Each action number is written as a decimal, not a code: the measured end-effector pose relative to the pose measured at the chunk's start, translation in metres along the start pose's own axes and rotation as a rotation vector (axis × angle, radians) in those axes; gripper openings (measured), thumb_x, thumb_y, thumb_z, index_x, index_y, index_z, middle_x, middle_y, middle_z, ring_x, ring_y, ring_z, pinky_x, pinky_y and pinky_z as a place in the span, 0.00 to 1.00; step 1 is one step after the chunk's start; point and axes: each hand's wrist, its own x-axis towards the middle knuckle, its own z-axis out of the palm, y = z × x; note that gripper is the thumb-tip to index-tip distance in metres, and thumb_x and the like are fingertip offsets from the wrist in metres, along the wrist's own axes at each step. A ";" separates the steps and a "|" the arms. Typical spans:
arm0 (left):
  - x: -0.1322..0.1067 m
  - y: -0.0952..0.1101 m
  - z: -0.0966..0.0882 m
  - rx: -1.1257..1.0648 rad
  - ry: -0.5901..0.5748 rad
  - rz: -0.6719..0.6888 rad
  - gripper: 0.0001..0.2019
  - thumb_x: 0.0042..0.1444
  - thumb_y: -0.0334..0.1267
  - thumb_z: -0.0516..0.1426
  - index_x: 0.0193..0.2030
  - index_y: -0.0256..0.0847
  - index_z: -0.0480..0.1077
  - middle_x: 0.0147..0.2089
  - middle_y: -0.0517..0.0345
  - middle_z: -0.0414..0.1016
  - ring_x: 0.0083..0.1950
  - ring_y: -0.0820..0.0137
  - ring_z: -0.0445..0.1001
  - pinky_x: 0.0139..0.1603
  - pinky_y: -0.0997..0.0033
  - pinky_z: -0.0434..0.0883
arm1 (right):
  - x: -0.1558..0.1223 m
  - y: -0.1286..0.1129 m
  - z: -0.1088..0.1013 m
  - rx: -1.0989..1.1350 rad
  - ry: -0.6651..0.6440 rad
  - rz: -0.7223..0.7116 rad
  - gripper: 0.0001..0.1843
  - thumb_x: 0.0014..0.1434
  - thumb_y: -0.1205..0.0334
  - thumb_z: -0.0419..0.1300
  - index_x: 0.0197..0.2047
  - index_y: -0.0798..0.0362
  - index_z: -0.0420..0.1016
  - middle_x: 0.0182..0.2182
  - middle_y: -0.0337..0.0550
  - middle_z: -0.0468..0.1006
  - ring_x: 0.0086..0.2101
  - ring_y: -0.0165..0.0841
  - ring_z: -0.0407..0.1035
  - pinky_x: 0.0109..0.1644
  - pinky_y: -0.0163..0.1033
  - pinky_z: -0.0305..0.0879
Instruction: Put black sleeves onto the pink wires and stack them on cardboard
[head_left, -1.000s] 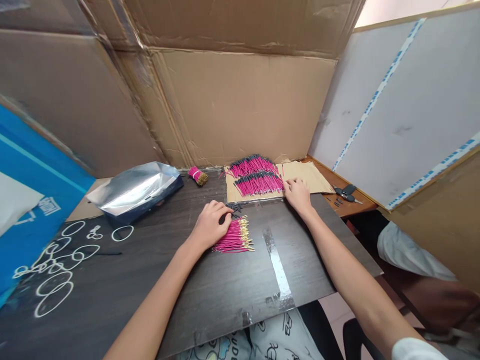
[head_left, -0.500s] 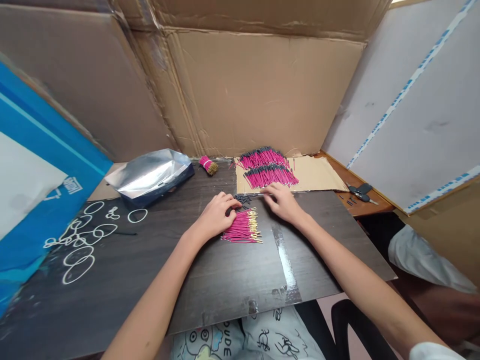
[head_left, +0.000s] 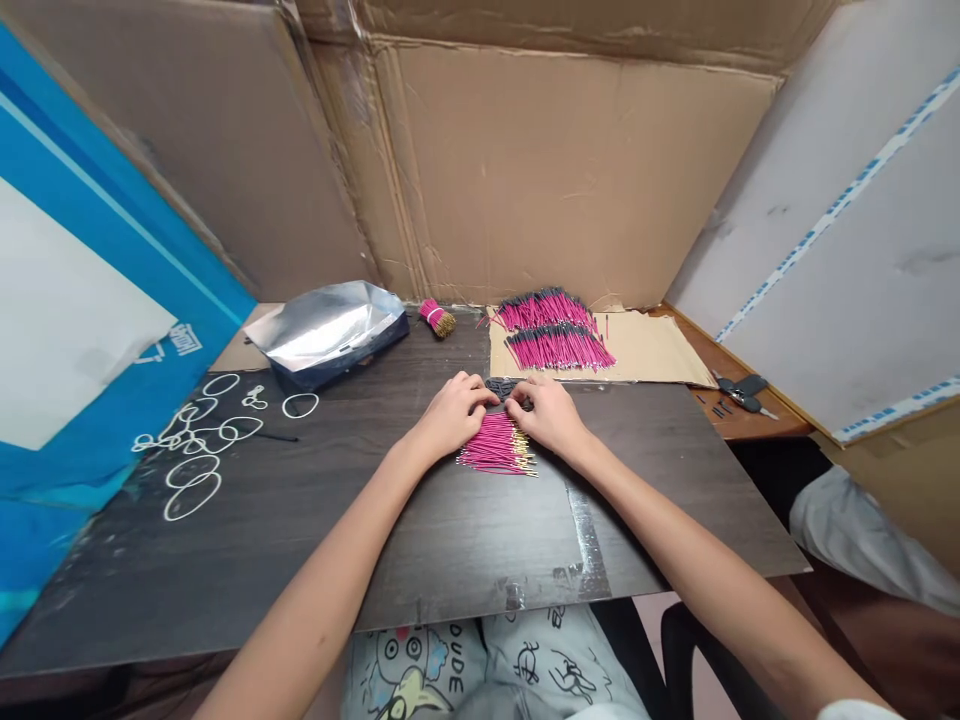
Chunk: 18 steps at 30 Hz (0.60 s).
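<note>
Right hand [head_left: 551, 412] has come from the cardboard [head_left: 652, 345] to beside the left hand [head_left: 450, 412], so the head view has both at one spot, by the far side of the pink wires [head_left: 493, 447]. Each grip has fingertips drawn together; I cannot tell what either holds. Wires lie between the desk's [head_left: 465, 540] far and near edges, black tubes [head_left: 498, 386] just beyond them

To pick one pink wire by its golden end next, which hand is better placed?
Probably the right hand: it is close to the golden ends of the pink wires, while the left hand lies nearer their opposite ends.
</note>
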 end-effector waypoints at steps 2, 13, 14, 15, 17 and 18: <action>0.000 0.000 0.000 -0.008 -0.002 -0.003 0.18 0.58 0.27 0.52 0.43 0.44 0.81 0.41 0.52 0.75 0.46 0.60 0.68 0.55 0.55 0.70 | 0.003 -0.003 0.002 -0.023 0.003 0.047 0.07 0.62 0.61 0.64 0.31 0.50 0.77 0.35 0.45 0.78 0.41 0.41 0.71 0.47 0.43 0.64; -0.002 0.003 0.004 0.011 0.019 0.025 0.11 0.62 0.35 0.56 0.42 0.42 0.81 0.40 0.51 0.76 0.47 0.59 0.69 0.55 0.56 0.69 | 0.010 0.005 0.009 -0.180 -0.066 0.021 0.08 0.68 0.64 0.55 0.38 0.54 0.74 0.39 0.54 0.78 0.40 0.43 0.71 0.44 0.42 0.64; -0.002 0.005 0.003 0.006 0.015 0.031 0.11 0.62 0.37 0.56 0.42 0.42 0.81 0.40 0.52 0.76 0.47 0.60 0.69 0.55 0.56 0.69 | 0.010 0.009 0.008 -0.163 -0.063 0.022 0.08 0.69 0.64 0.54 0.39 0.54 0.74 0.39 0.54 0.78 0.41 0.43 0.71 0.46 0.42 0.64; -0.002 0.007 0.003 0.002 0.007 0.036 0.11 0.63 0.40 0.57 0.43 0.42 0.81 0.41 0.52 0.76 0.47 0.60 0.69 0.56 0.56 0.69 | 0.011 0.013 0.007 -0.138 -0.056 0.024 0.08 0.69 0.64 0.53 0.39 0.54 0.73 0.40 0.53 0.77 0.42 0.42 0.70 0.47 0.42 0.63; -0.002 0.010 0.001 -0.002 -0.017 0.045 0.11 0.63 0.44 0.58 0.43 0.43 0.81 0.41 0.52 0.76 0.47 0.60 0.69 0.56 0.56 0.68 | 0.012 0.020 0.006 -0.072 -0.033 0.036 0.09 0.70 0.65 0.51 0.40 0.53 0.71 0.40 0.51 0.77 0.43 0.41 0.70 0.47 0.42 0.63; -0.002 0.011 0.001 -0.003 -0.031 0.049 0.12 0.63 0.45 0.59 0.43 0.43 0.81 0.42 0.52 0.76 0.47 0.60 0.69 0.56 0.56 0.68 | 0.012 0.023 0.005 -0.036 -0.015 0.046 0.09 0.71 0.65 0.51 0.40 0.53 0.70 0.39 0.50 0.77 0.42 0.41 0.70 0.47 0.41 0.62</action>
